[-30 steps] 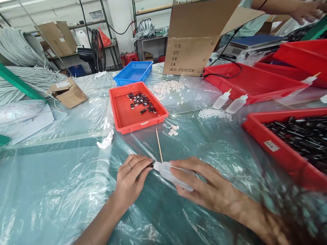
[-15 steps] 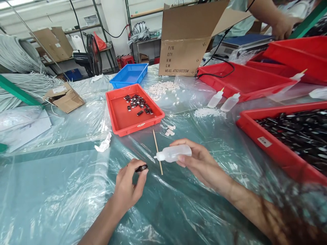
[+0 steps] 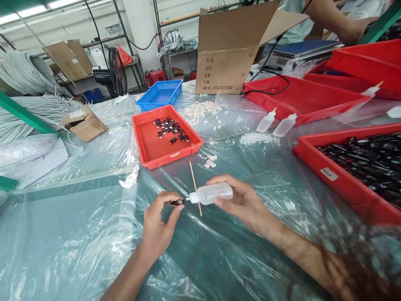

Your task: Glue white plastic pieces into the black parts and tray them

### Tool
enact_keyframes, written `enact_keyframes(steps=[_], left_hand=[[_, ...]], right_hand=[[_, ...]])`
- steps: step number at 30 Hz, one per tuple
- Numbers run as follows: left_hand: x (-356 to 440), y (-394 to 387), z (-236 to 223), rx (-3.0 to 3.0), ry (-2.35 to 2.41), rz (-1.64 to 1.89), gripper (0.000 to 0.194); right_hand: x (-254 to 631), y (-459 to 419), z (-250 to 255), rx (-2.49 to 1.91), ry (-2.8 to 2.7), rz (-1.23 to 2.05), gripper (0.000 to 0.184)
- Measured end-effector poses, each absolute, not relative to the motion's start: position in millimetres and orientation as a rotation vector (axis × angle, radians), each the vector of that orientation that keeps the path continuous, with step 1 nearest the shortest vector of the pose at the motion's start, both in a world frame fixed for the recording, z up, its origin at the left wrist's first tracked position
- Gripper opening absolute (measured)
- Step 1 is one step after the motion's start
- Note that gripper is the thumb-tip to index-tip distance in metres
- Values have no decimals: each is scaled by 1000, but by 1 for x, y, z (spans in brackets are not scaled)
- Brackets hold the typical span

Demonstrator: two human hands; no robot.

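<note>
Between thumb and fingers, my left hand (image 3: 160, 220) pinches a small black plastic part (image 3: 177, 202) with a pale spot on its face. My right hand (image 3: 241, 200) is closed around a translucent squeeze bottle (image 3: 214, 192), tilted nearly flat with its nozzle pointing left. The nozzle tip is right beside the black part; I cannot tell whether they touch. Under the bottle a thin wooden stick (image 3: 193, 179) lies on the plastic-covered table. A few small pale pieces (image 3: 211, 161) lie just beyond the stick.
Similar black parts lie in a red tray (image 3: 150, 146), with a blue tray (image 3: 159, 95) behind it. Pale pieces (image 3: 202, 109) are heaped nearby. Two squeeze bottles (image 3: 266, 122) stand by white granules (image 3: 260, 138). A red bin (image 3: 326, 167) of black parts flanks the right. Another person's arm (image 3: 338, 21) is behind.
The bottle in my right hand has moved slightly left and down, bringing its nozzle up to the black part. My left hand has turned the part so its pale spot shows.
</note>
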State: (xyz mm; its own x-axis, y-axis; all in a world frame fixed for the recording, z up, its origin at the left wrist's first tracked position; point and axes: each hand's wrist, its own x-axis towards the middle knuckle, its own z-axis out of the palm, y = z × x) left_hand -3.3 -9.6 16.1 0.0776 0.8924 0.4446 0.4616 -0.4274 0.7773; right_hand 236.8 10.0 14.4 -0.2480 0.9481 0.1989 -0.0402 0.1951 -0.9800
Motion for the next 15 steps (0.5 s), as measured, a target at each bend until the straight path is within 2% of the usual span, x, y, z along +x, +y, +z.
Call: enact_keyframes(steps=[4, 7, 12, 15], left_hand=[[-3, -11, 17, 1970, 1312, 1335, 11], [-2, -13, 19, 2024, 1288, 1327, 12], [-2, -13, 21, 2075, 1285, 1351, 12], [-4, -11, 20, 2080, 1271, 1361, 12]], right_hand=[[232, 7, 11, -878, -1498, 1260, 26], [229, 2, 10, -863, -1610, 1043, 22], [231, -6, 9, -713, -1917, 306, 49], [233, -9, 4, -651, -2034, -19, 65]])
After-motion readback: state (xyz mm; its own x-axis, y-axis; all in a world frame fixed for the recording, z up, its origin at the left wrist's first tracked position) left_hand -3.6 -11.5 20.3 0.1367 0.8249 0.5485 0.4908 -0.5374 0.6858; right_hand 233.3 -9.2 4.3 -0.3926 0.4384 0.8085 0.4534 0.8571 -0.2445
